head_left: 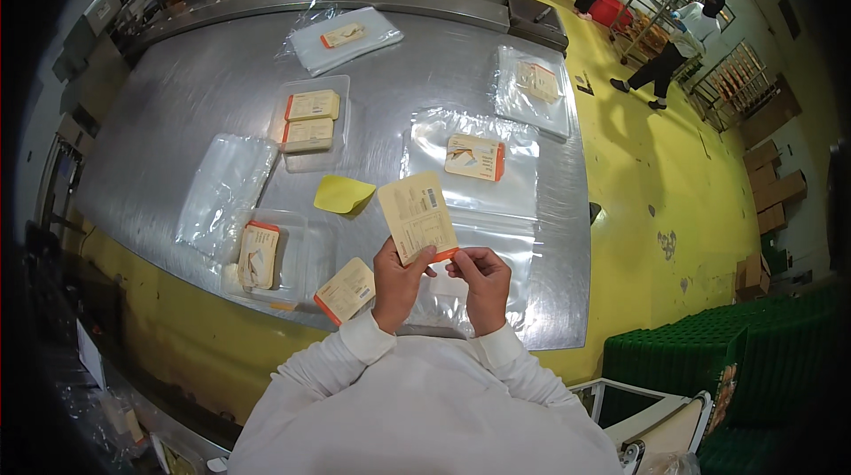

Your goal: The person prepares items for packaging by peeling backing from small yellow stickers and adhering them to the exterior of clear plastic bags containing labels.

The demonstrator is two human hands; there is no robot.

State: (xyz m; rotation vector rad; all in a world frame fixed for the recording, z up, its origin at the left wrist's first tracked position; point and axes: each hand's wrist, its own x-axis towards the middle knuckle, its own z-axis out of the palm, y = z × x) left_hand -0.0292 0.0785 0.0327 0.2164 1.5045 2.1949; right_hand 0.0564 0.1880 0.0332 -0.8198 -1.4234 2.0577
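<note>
Both my hands hold a cream label card (417, 214) with an orange edge, raised over the near part of the metal table. My left hand (399, 287) grips its lower left, thumb on the face. My right hand (483, 284) pinches the orange corner at the lower right. Another label card (346, 291) lies beside my left wrist. Just beyond the hands, clear plastic bags (496, 252) lie flat, with a stack of cards (474, 158) on top of the farther ones. A yellow paper note (344, 194) rests left of the held card.
On the steel table (222, 94), a clear tray (344, 89) holds two card stacks, and a nearer tray (306, 249) holds another. Bag stacks lie at left (226, 191), far middle (381, 29) and right (505, 94). Green crates (674, 360) stand right; a person (696, 32) walks beyond.
</note>
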